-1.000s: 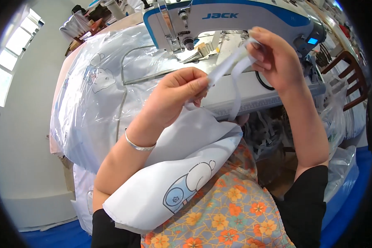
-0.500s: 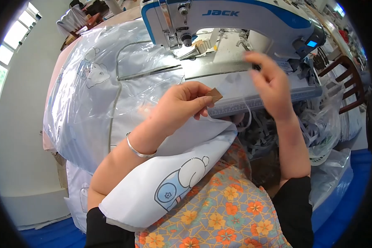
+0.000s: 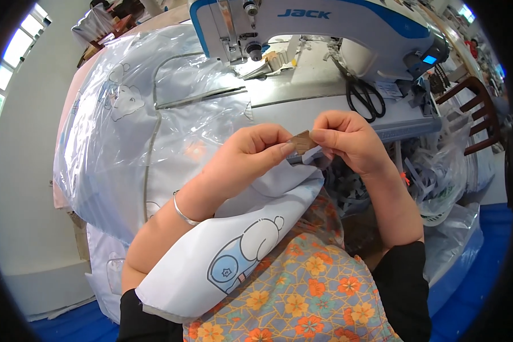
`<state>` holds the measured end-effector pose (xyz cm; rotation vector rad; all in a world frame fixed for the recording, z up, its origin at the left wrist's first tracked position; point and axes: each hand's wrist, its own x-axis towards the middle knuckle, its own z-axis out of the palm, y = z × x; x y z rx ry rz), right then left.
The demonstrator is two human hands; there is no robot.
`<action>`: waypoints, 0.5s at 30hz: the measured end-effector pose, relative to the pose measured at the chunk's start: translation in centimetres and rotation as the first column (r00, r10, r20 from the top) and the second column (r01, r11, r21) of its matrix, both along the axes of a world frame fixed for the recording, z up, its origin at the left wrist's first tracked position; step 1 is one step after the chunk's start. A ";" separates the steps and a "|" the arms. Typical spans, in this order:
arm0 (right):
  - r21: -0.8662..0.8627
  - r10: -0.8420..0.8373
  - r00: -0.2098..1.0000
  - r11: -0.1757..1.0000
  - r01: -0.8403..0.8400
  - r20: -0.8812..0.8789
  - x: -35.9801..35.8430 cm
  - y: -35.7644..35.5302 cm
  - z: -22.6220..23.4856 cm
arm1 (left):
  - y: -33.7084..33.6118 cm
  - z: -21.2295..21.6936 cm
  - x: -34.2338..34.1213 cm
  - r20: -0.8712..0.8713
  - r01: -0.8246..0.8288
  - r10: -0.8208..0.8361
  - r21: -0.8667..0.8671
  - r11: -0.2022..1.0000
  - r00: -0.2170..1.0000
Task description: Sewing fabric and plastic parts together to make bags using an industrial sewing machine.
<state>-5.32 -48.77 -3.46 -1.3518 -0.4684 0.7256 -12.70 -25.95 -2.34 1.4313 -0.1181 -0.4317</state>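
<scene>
My left hand [image 3: 251, 157] and my right hand [image 3: 347, 139] meet in front of me, both pinching a small brown tag [image 3: 302, 141] between thumbs and forefingers. Just under the tag lies the edge of a white cloth with a bear print [image 3: 233, 251], draped over my left forearm and lap. A thin bracelet [image 3: 183, 212] circles my left wrist. Beyond my hands stands the white and blue sewing machine [image 3: 325, 25] with its needle area [image 3: 251, 51].
Black scissors [image 3: 362, 94] lie on the machine bed at the right. A clear plastic sheet over printed cloth [image 3: 131, 125] covers the table's left side. White strips [image 3: 439, 176] hang in a bag at the right. A wooden chair [image 3: 479, 108] stands further right.
My hands have come down and together from near the machine. The white strip my right hand held up is gone from it; both hands now pinch the brown tag.
</scene>
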 end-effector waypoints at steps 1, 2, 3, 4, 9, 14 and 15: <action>-0.003 0.000 1.000 1.000 0.000 0.000 0.0 -0.1 0.0 | -0.2 -0.1 -0.1 0.001 0.005 -0.005 -0.087 0.996 1.000; -0.061 -0.013 0.999 0.998 0.014 0.032 0.0 0.0 0.1 | -0.2 -0.3 -0.1 0.001 0.006 -0.006 -0.089 0.996 1.000; -0.119 -0.023 0.998 0.992 0.031 0.066 0.1 0.0 0.1 | -0.3 -0.5 0.0 0.017 -0.022 0.023 -0.046 0.999 1.000; -0.120 -0.025 0.998 0.992 0.033 0.066 -0.3 0.4 0.2 | -0.3 -0.7 0.0 0.034 -0.051 0.051 -0.003 0.999 0.998; -0.007 -0.180 0.470 0.930 0.368 0.864 -2.3 1.2 0.8 | -1.0 -1.1 -0.5 0.242 -0.196 0.129 0.276 0.941 0.962; 0.002 -0.244 0.572 0.920 0.391 0.783 -3.3 1.7 0.1 | -1.4 -1.0 -1.2 0.634 -0.364 -0.013 0.461 0.810 0.773; 0.053 -0.246 0.518 0.932 0.358 0.819 -3.1 1.6 -0.2 | -1.4 -1.1 -1.3 0.671 -0.377 -0.024 0.446 0.812 0.741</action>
